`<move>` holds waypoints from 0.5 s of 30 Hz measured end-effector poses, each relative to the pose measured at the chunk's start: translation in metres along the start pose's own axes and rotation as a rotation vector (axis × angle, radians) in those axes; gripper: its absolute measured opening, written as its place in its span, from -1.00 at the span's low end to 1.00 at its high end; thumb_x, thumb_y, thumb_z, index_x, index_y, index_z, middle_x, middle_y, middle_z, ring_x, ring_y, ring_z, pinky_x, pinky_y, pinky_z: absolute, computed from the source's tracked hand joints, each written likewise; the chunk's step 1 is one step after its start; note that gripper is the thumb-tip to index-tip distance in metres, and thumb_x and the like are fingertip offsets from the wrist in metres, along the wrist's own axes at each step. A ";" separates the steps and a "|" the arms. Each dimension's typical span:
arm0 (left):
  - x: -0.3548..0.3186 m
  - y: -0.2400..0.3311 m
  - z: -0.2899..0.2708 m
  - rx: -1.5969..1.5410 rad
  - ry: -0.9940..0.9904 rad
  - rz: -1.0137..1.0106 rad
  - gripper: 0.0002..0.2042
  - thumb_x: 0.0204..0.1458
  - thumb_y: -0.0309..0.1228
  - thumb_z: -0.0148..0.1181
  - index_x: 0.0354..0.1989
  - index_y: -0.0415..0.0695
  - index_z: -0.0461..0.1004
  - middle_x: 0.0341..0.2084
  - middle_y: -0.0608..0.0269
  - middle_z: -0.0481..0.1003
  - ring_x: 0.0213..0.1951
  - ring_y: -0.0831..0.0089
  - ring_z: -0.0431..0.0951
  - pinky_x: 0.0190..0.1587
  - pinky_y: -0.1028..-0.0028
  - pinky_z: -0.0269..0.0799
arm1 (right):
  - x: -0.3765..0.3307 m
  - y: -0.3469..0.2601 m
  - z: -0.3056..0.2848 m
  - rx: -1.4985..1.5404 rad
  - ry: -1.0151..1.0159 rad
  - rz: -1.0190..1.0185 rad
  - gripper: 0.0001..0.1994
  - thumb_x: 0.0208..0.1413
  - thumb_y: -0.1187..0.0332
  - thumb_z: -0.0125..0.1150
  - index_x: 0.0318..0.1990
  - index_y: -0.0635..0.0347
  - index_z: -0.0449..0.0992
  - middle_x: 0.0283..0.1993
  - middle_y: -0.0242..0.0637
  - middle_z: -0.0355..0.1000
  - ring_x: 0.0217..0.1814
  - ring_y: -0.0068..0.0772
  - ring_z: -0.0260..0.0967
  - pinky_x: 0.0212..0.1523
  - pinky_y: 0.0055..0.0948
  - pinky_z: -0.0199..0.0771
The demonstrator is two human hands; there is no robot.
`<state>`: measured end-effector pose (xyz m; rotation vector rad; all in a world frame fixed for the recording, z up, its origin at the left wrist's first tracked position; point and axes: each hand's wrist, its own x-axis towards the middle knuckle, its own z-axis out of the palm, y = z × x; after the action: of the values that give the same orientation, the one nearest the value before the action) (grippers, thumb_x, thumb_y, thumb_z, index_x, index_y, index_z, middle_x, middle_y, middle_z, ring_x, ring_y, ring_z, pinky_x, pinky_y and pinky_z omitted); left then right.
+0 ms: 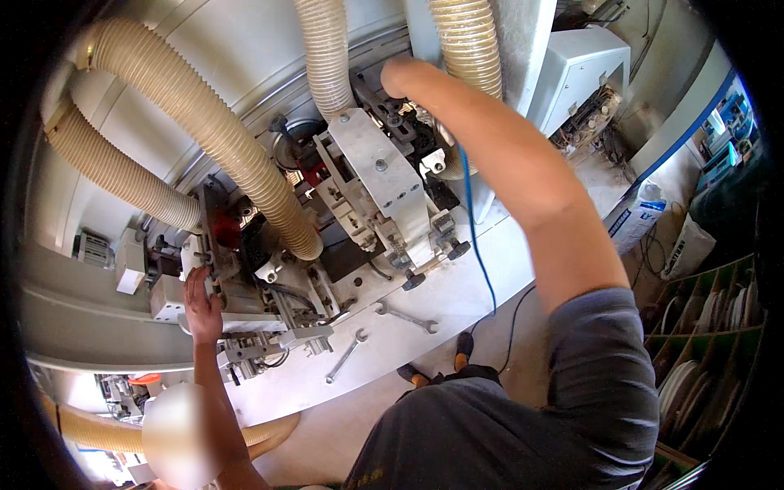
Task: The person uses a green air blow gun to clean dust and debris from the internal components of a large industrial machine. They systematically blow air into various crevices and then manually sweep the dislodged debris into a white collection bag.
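Note:
My right forearm reaches up from the grey sleeve into the top of a machine head (384, 175). My right hand (397, 76) disappears behind metal brackets beside a ribbed beige hose (469, 45), so its fingers are hidden. My left hand does not show. A co-worker at the lower left stretches a bare arm up, and that hand (201, 304) lies on a metal block (245, 306) on the machine's left unit. A thin blue cable (476, 229) hangs below my forearm.
Two open-end wrenches (406, 317) (346, 356) lie on the pale machine bed (457, 286). Thick ribbed hoses (220, 139) arch over the left side. White housings (576, 69) stand at the back right, and racks of discs (702, 327) at the right. Feet in orange-trimmed shoes (462, 347) stand on the floor.

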<state>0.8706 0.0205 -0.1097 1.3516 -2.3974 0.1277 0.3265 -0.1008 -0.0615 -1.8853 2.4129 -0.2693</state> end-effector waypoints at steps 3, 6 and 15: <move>-0.005 -0.008 -0.003 -0.018 0.014 0.014 -0.47 -0.20 -0.59 -0.11 0.09 -0.21 0.30 0.09 -0.02 0.30 0.19 0.00 0.22 0.25 0.16 0.08 | 0.020 0.004 0.017 0.006 0.006 0.042 -0.79 -0.03 0.48 0.04 -0.30 0.33 0.60 -0.17 0.03 0.51 -0.12 -0.10 0.50 -0.17 -0.20 0.51; -0.010 -0.015 -0.002 -0.039 0.029 0.017 -0.47 -0.20 -0.60 -0.12 0.09 -0.21 0.31 0.09 -0.03 0.30 0.18 0.00 0.23 0.24 0.17 0.09 | 0.044 0.031 0.038 0.288 -0.280 0.205 -0.79 0.02 0.50 -0.05 -0.46 0.37 0.55 -0.47 -0.01 0.49 -0.51 -0.19 0.46 -0.44 -0.19 0.47; -0.008 -0.015 0.002 -0.100 0.006 -0.037 -0.45 -0.20 -0.63 -0.17 0.10 -0.22 0.31 0.11 -0.05 0.29 0.19 0.02 0.24 0.22 0.20 0.14 | 0.060 0.049 0.068 0.599 -0.197 0.392 -0.71 0.07 0.51 -0.13 -0.65 0.27 0.43 -0.70 -0.10 0.34 -0.72 -0.32 0.29 -0.73 -0.30 0.23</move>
<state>0.8860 0.0189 -0.1162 1.3474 -2.3390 0.0020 0.2763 -0.1536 -0.1337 -1.1116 2.1723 -0.6510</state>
